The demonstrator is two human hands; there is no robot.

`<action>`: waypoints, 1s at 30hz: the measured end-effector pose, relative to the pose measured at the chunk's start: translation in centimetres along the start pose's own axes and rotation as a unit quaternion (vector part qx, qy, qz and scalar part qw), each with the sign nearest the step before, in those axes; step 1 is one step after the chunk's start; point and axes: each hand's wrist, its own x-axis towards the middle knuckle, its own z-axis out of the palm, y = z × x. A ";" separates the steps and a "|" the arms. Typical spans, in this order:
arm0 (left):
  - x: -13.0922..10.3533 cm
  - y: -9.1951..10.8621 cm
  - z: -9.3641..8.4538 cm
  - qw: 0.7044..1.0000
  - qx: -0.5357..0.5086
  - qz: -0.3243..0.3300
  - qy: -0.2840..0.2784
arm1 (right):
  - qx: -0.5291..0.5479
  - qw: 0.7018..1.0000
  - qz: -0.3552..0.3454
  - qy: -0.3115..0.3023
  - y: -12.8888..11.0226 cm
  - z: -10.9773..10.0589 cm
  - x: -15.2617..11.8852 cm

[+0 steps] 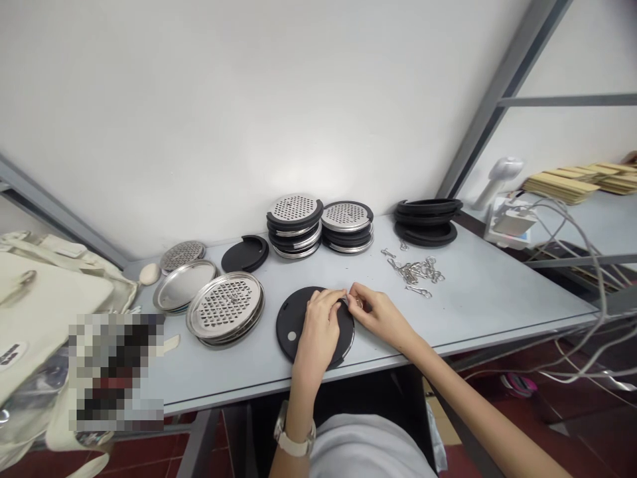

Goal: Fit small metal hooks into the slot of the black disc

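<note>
A round black disc [293, 325] with a small pale dot and a slot near its rim lies at the table's front edge. My left hand [318, 325] lies over it and holds it, its fingertips at the disc's upper right rim. At that same rim my right hand [375, 315] is closed in a pinch; a small shiny bit shows by its fingers, too hidden to name. Close by on the right is a loose pile of small metal snap clips [415, 272]. Left of the disc sits a stack of round metal grater plates [226, 309].
Behind stand two stacks of black-rimmed grater discs [294, 229] [347, 229] and several black rings [425, 232]. Further left are a plain metal plate [184, 285], a black cover [243, 255] and a cream bag [60, 285]. White cables [597, 292] hang at the right.
</note>
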 end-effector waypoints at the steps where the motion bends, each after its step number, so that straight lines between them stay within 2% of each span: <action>1: 0.0 -0.1 0.0 1.000 0.009 -0.001 0.001 | 0.002 1.000 0.003 0.002 0.0 0.0 0.0; 12: -0.1 -0.8 0.2 0.999 0.043 -0.005 0.022 | -0.002 1.000 -0.011 0.021 0.1 0.0 0.0; 16: -0.2 -0.8 0.3 0.999 0.022 -0.024 0.023 | -0.041 0.999 -0.022 0.003 0.3 0.6 0.3; 20: -0.1 -0.7 0.3 0.999 0.034 -0.014 0.028 | -0.093 0.994 -0.047 -0.018 0.4 1.0 0.5; 30: 0.1 -0.1 0.1 0.999 0.045 -0.010 0.023 | -0.067 0.997 -0.046 -0.014 0.4 0.7 0.5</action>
